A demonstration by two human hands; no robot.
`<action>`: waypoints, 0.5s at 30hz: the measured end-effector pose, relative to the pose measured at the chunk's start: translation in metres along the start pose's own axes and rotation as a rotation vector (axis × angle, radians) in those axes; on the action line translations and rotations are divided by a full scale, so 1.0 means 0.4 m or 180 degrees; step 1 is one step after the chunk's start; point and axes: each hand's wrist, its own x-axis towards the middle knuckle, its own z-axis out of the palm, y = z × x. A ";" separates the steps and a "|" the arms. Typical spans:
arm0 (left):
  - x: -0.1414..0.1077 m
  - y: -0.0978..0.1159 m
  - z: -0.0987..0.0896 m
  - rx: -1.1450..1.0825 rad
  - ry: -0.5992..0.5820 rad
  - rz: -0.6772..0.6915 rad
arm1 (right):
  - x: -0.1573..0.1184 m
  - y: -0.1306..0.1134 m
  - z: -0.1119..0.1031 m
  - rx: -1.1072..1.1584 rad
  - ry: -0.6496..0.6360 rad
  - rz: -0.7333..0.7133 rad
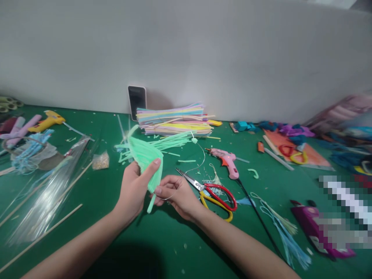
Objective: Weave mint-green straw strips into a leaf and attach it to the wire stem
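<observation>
My left hand (135,186) is closed on a mint-green, leaf-shaped piece (145,155) that looks built from pipe cleaners, its thumb lying across the front. A short stem points down from the piece's lower end. Right beside that end, my right hand (176,193) pinches a thin pale cord (200,161). The cord loops up and away to a small pale green bit (194,140) on the table. Just beyond my right hand lie scissors (215,193) with one red and one yellow handle. Loose green pipe cleaners (174,141) are spread behind the leaf-shaped piece.
Bundled pastel pipe cleaners (174,120) lie by the wall, with a phone (137,101) propped behind. A pink glue gun (226,161) is at right, its black cable running forward. At left are a yellow glue gun (48,121), clear plastic sleeves (52,193) and thin sticks (43,236).
</observation>
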 end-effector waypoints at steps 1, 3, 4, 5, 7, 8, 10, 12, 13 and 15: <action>0.000 -0.002 0.000 0.0010 0.0003 0.0021 | 0.000 0.000 0.000 -0.0016 -0.0010 -0.0002; 0.000 -0.004 0.000 0.0006 0.0014 0.0003 | -0.002 0.001 0.002 0.0002 -0.0029 0.0001; 0.001 -0.004 0.000 -0.0005 0.0024 -0.0017 | -0.003 0.001 0.004 0.0028 -0.0023 -0.0001; 0.003 -0.004 0.000 -0.0020 0.0042 -0.0022 | -0.004 0.002 0.005 0.0056 -0.0010 -0.0002; 0.007 -0.004 0.000 -0.0042 0.0071 -0.0007 | -0.007 0.003 0.009 0.0096 0.0028 -0.0015; 0.009 -0.003 0.000 -0.0046 0.0082 0.0010 | -0.008 0.003 0.010 0.0104 0.0042 -0.0024; 0.012 -0.004 -0.001 -0.0053 0.0086 0.0027 | -0.010 0.005 0.010 0.0097 0.0041 -0.0043; 0.014 -0.006 -0.001 -0.0026 0.0098 0.0055 | -0.013 0.007 0.010 0.0094 0.0005 -0.0066; 0.014 -0.007 -0.002 -0.0001 0.0119 0.0080 | -0.014 0.009 0.011 0.0100 -0.0021 -0.0079; 0.012 -0.009 -0.002 0.0052 0.0157 0.0079 | -0.019 0.014 0.013 0.0103 -0.0036 -0.0122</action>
